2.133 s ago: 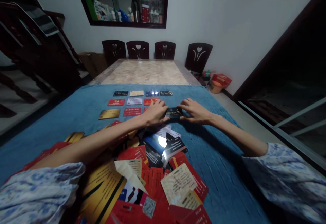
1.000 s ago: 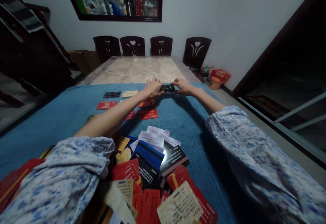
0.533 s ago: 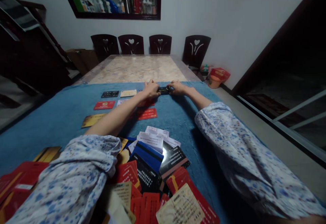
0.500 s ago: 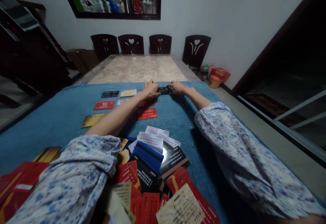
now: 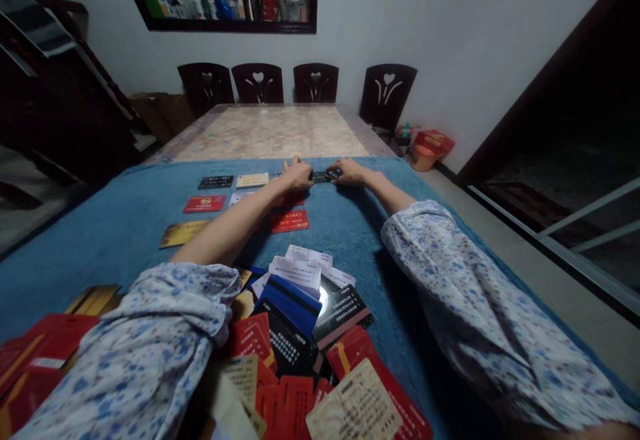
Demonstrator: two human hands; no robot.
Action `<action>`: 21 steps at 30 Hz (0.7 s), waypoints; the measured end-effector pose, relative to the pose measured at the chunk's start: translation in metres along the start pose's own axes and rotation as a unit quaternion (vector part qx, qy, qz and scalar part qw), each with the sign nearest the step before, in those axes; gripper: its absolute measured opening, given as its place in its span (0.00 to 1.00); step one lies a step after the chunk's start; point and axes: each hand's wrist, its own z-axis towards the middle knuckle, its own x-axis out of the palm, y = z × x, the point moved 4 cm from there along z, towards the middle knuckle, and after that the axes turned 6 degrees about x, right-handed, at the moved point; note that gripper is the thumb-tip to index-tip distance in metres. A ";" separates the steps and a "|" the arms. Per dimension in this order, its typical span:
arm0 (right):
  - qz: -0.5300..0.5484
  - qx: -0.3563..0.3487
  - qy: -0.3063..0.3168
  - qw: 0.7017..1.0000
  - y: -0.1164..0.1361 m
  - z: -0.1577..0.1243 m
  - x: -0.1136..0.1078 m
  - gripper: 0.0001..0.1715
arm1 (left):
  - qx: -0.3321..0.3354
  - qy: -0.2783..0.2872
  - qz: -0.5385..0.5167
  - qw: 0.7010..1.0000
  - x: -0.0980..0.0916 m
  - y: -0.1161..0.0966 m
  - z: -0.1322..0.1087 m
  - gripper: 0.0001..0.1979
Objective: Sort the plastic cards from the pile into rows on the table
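Toward the far edge of the blue cloth (image 5: 125, 220), a black card (image 5: 320, 177) lies between my two hands. My left hand (image 5: 299, 175) has its fingers closed at the card's left end, with the index finger raised a little. At the right end, my right hand (image 5: 347, 171) pinches the card, its thumb and fingertips bent over it. Left of my hands are a black card (image 5: 216, 182), a cream card (image 5: 253, 180) and a red card (image 5: 204, 204). Nearer lie a gold card (image 5: 184, 234) and another red card (image 5: 291, 221). My left forearm hides part of these rows.
A loose heap of cards, with a blue card (image 5: 289, 305) and a beige card (image 5: 354, 403) on top, spreads close to me. More red cards (image 5: 50, 343) sit at the left. Beyond the cloth is the bare tabletop (image 5: 280, 130), with several chairs (image 5: 316, 85) behind it.
The view has tipped slightly. Both hands stay at the black card, which looks a little flatter on the cloth. The other cards have not moved.
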 end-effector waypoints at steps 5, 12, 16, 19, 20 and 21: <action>0.050 -0.007 -0.020 0.999 -0.004 -0.002 0.005 0.23 | -0.011 0.009 0.016 1.000 0.000 -0.002 0.002 0.19; 0.086 -0.032 -0.029 0.995 -0.013 -0.001 0.010 0.22 | -0.002 -0.004 0.016 1.000 0.001 -0.003 0.000 0.18; 0.098 -0.049 -0.055 0.993 -0.014 -0.003 0.011 0.21 | 0.036 -0.041 0.041 0.998 -0.003 -0.007 -0.006 0.21; 0.101 -0.047 -0.079 0.991 -0.012 -0.007 0.012 0.23 | 0.066 -0.068 0.056 0.994 -0.007 -0.009 -0.012 0.22; 0.103 -0.045 -0.086 0.990 -0.012 -0.009 0.012 0.23 | 0.072 -0.073 0.057 0.993 -0.009 -0.009 -0.015 0.21; 0.105 -0.042 -0.092 0.989 -0.011 -0.011 0.011 0.23 | 0.076 -0.080 0.056 0.992 -0.010 -0.008 -0.017 0.20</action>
